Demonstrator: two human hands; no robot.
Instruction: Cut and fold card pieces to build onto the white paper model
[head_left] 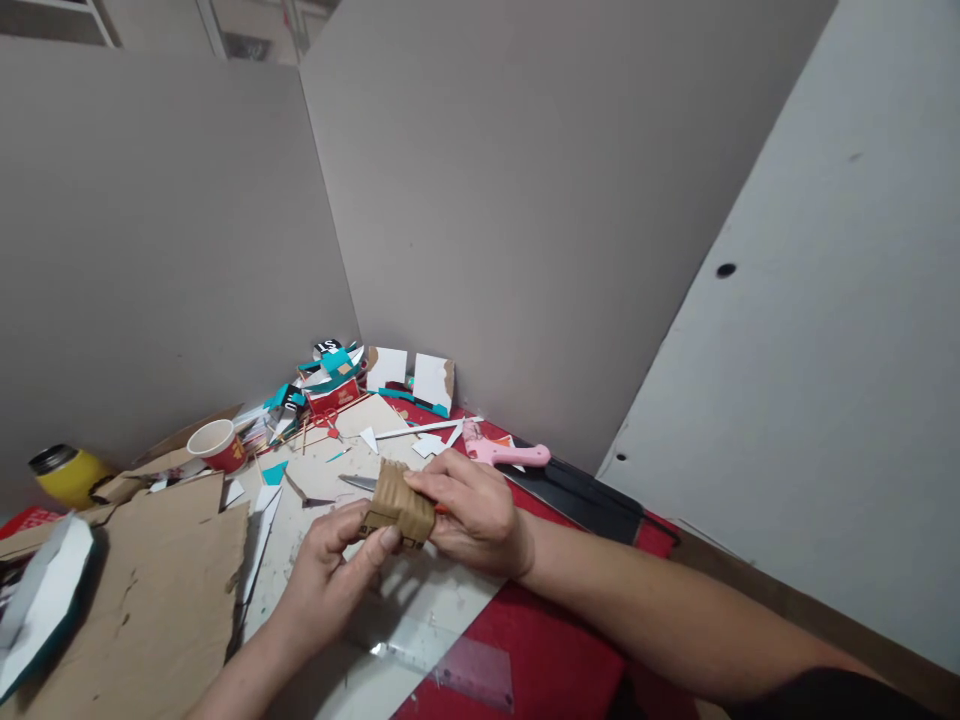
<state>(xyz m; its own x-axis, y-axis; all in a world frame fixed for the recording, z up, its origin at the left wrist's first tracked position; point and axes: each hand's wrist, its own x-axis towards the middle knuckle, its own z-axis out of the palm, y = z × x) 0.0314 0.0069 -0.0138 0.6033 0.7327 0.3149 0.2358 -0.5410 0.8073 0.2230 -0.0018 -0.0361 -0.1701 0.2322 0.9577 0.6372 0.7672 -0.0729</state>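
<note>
Two hands meet over a pale work board (352, 480) on the red table (555, 660), both clamped on a ridged strip of cardboard (397, 505). The left hand (330, 565) pinches its lower edge with thumb and fingers together, while the right hand (472, 510) wraps closed over its far end. A scissors blade (356, 482) pokes out just behind, with a pink glue gun (506, 453) and a paper cup (217, 443) nearby.
</note>
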